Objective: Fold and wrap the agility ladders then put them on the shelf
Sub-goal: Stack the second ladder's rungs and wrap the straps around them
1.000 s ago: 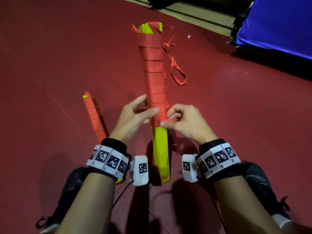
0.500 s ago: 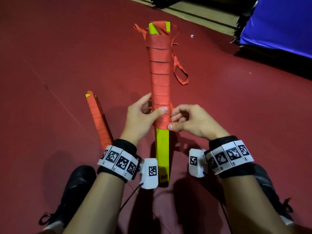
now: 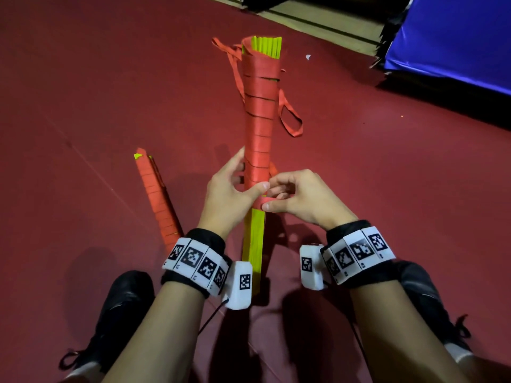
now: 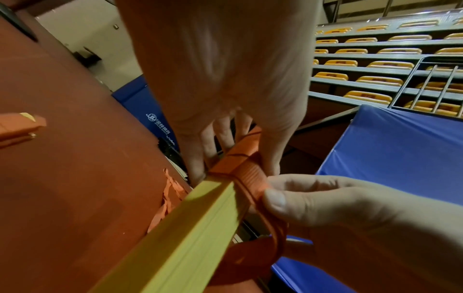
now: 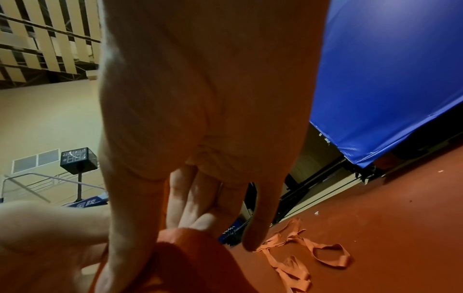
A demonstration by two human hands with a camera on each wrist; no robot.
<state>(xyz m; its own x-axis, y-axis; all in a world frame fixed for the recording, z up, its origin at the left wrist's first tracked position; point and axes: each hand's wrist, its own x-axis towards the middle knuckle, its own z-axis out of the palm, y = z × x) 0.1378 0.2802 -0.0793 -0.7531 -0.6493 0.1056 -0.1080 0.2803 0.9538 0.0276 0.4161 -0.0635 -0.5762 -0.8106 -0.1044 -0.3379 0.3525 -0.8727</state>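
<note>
A bundle of yellow ladder rungs stands upright on the floor, its upper part bound in turns of orange strap. My left hand grips the bundle at the lowest turn, thumb across the front. Beside it my right hand pinches the strap end against the bundle's right side. In the left wrist view the strap runs on under that hand as a loop. Loose strap loops hang by the bundle's top. A second, fully wrapped ladder lies on the floor to the left.
The floor is dark red. A blue crash mat lies at the back right. My black shoes stand on either side of the bundle's foot. Rows of yellow stand seats and a metal rack show in the left wrist view.
The bundle has turned, so its yellow rung ends now show at the top. Both hands have shifted slightly along it, and the right hand still works the strap at the lowest turn.
</note>
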